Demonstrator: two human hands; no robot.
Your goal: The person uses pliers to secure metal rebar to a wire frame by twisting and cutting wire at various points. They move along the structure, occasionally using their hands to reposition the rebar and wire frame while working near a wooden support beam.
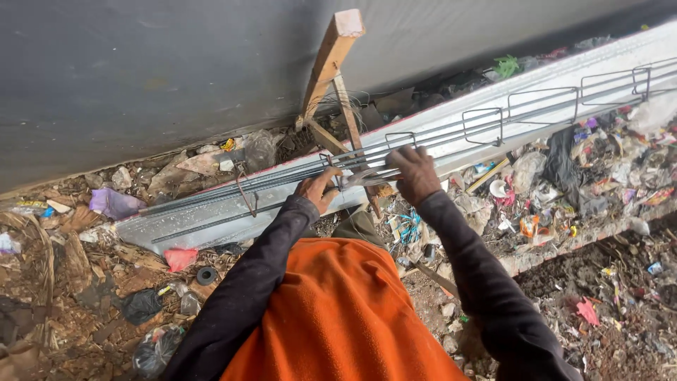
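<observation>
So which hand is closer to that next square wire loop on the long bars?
Probably the right hand. It rests on the steel bars nearest the next upright wire loop. The left hand sits further back, by the loop between both hands, and looks better placed to steady the bars.

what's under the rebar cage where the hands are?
A pale sheet-metal strip lies under the rebar cage. The left hand and right hand grip the bars; the ground beneath is covered.

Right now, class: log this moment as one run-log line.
left hand: grips rebar cage | right hand: rests on bars, near stirrup | cage: lies along grey formwork board | ground: littered
</observation>
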